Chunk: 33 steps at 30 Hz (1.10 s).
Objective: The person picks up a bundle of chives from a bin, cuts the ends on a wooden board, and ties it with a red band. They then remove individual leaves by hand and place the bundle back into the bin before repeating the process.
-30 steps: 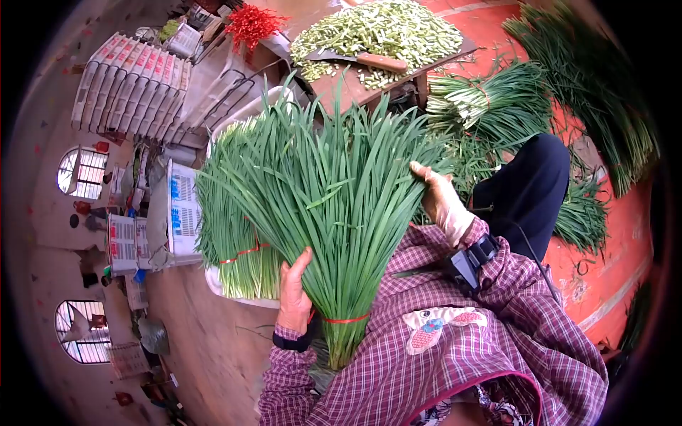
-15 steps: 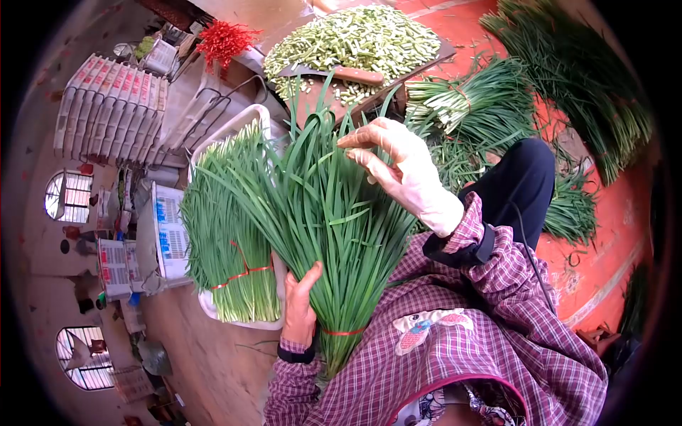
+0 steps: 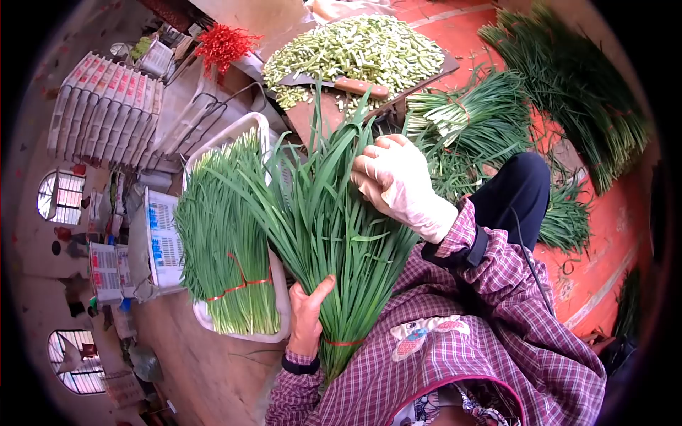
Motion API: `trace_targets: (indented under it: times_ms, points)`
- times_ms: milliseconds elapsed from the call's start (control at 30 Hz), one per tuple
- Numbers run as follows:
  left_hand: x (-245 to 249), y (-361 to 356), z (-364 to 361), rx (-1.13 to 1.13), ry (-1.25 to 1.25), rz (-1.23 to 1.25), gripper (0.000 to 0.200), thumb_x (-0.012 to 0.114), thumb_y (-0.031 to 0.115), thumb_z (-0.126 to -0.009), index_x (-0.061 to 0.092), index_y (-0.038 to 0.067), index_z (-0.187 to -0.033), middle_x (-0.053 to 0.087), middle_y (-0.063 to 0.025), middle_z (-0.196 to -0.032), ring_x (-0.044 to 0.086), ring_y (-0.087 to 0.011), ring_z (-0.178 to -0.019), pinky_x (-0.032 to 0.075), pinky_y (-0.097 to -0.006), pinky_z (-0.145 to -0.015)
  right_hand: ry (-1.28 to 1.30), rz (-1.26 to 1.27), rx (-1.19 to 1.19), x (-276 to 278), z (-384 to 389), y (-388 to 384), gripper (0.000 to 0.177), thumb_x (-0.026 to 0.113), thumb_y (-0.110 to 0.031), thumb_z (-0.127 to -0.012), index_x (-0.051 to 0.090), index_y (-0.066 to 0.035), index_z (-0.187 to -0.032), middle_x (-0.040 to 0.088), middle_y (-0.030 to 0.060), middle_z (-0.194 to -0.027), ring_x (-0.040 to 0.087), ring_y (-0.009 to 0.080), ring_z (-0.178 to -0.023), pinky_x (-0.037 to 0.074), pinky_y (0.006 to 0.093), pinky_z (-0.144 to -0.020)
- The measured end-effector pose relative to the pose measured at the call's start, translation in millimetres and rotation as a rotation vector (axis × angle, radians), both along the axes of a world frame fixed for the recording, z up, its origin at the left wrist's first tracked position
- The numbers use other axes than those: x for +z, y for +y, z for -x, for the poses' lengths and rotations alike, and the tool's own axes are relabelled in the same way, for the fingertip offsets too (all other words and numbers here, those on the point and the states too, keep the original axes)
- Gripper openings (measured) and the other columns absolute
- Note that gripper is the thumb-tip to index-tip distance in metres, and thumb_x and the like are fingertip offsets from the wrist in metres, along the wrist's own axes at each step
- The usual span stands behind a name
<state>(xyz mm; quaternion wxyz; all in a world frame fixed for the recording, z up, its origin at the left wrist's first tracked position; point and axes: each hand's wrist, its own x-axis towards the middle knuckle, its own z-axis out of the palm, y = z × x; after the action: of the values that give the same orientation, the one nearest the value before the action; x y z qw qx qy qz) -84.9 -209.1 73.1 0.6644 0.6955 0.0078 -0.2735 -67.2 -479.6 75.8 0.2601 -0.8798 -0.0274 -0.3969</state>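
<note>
A bundle of long green leafy stalks [image 3: 341,263], tied low with a red band, stands fanned out in front of me. My left hand [image 3: 308,318], bare, grips its lower left side with the thumb across the leaves. Gloved in white, my right hand [image 3: 401,181] is at the upper right of the bundle with its fingers curled against the leaves; what they pinch is too small to make out. Left of the bundle, a white basket [image 3: 283,298] holds more green stalks [image 3: 234,284] bound with red bands.
Chopped stalk pieces [image 3: 355,53] and a knife [image 3: 361,87] lie on a board at the top. Further bundles [image 3: 469,113] and a dark green heap [image 3: 568,85] rest on the red floor. Stacked crates [image 3: 106,106] and red strands [image 3: 226,47] are at upper left.
My right hand has moved slightly down, and its fingers, apart before, are now curled in against the leaves. My left hand still grips the bundle. The whole view has shifted slightly.
</note>
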Motion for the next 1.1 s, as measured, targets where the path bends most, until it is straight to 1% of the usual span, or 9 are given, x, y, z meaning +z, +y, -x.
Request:
trace_targets:
  times_ms: [67,133,267,400,500,633,867,1000,1100]
  points:
    - [-2.4,-0.8,1.7,0.019,-0.016,-0.003,0.016,0.068,0.009,-0.087,0.07,0.0,-0.101,0.069,-0.003,-0.094,0.063,-0.0104,-0.081,0.05,-0.0271,-0.077,-0.038,-0.048,-0.086,-2.6,-0.1,-5.8,0.01,0.07,-0.019,-0.082,0.069,-0.009,-0.082,0.063,0.0041,-0.074,0.062,0.0212,-0.074,0.048,0.0344,-0.072]
    - [-6.9,2.3,2.0,-0.055,-0.032,-0.013,0.022,0.067,0.007,-0.087,0.067,0.0,-0.108,0.069,-0.0057,-0.1,0.066,-0.0147,-0.087,0.052,-0.029,-0.08,-0.046,-0.836,0.006,4.7,0.7,-25.0,0.017,0.068,-0.02,-0.089,0.071,-0.004,-0.086,0.067,0.0031,-0.074,0.061,0.0119,-0.065,0.047,0.0264,-0.061]
    - [-7.4,-6.3,4.6,-0.041,-0.098,-0.02,0.015,0.072,0.008,-0.085,0.07,0.0,-0.098,0.069,-0.0019,-0.092,0.062,-0.0089,-0.079,0.049,-0.0259,-0.076,-0.107,-0.933,0.086,28.4,7.2,-80.2,0.026,0.063,-0.022,-0.096,0.071,0.002,-0.092,0.068,-0.0002,-0.073,0.056,0.0051,-0.059,0.045,0.0216,-0.056]
    - [-1.5,-13.3,4.5,-0.085,-0.071,-0.034,0.024,0.072,0.008,-0.084,0.068,0.0,-0.107,0.069,-0.0046,-0.101,0.064,-0.013,-0.089,0.05,-0.0285,-0.086,-0.029,-0.712,0.115,64.6,12.9,-52.4,0.022,0.067,-0.025,-0.093,0.071,-0.006,-0.102,0.067,0.0028,-0.085,0.061,0.0103,-0.071,0.046,0.0265,-0.056]
    - [-2.2,-16.2,4.7,-0.11,-0.096,-0.063,0.024,0.073,0.008,-0.084,0.068,-0.001,-0.106,0.069,-0.005,-0.1,0.064,-0.0132,-0.088,0.05,-0.0287,-0.085,-0.03,-0.184,0.159,63.8,0.5,-42.6,0.022,0.072,-0.028,-0.084,0.071,-0.011,-0.099,0.064,0.0081,-0.089,0.062,0.0297,-0.088,0.048,0.0417,-0.081]
    - [1.1,-21.1,7.9,-0.115,-0.155,-0.067,0.018,0.071,0.006,-0.086,0.069,-0.002,-0.102,0.07,-0.0039,-0.094,0.063,-0.0102,-0.082,0.051,-0.0269,-0.078,0.098,-0.029,0.138,50.7,-16.8,-25.8,0.036,0.074,-0.05,-0.075,0.073,-0.017,-0.089,0.065,0.0053,-0.09,0.06,0.0272,-0.099,0.041,0.0455,-0.089]
    - [-2.9,-21.8,8.4,-0.13,-0.091,-0.053,0.019,0.071,0.007,-0.086,0.069,-0.002,-0.103,0.07,-0.0043,-0.094,0.063,-0.0104,-0.083,0.051,-0.0274,-0.078,0.145,-0.083,0.201,25.4,-27.2,-5.6,0.019,0.074,-0.032,-0.078,0.072,-0.014,-0.081,0.064,0.0045,-0.086,0.06,0.0275,-0.093,0.039,0.046,-0.1]
    - [-5.6,-21.7,5.6,-0.157,-0.074,-0.045,0.02,0.071,0.007,-0.087,0.068,-0.002,-0.104,0.07,-0.004,-0.095,0.063,-0.0107,-0.083,0.051,-0.0274,-0.078,-0.177,0.033,-0.213,28.5,-35.7,-21.9,0.011,0.074,-0.023,-0.076,0.071,-0.013,-0.08,0.062,0.0054,-0.078,0.061,0.0256,-0.085,0.04,0.0425,-0.099]
    - [-4.2,-22.1,7.0,-0.152,-0.069,-0.026,0.019,0.07,0.006,-0.087,0.068,-0.003,-0.104,0.07,-0.0037,-0.095,0.063,-0.0104,-0.083,0.051,-0.0267,-0.078,-0.191,0.093,-0.235,53.3,-28.0,-46.5,0.009,0.071,-0.018,-0.08,0.071,-0.015,-0.089,0.066,0.0022,-0.082,0.065,0.0215,-0.086,0.047,0.0403,-0.09]
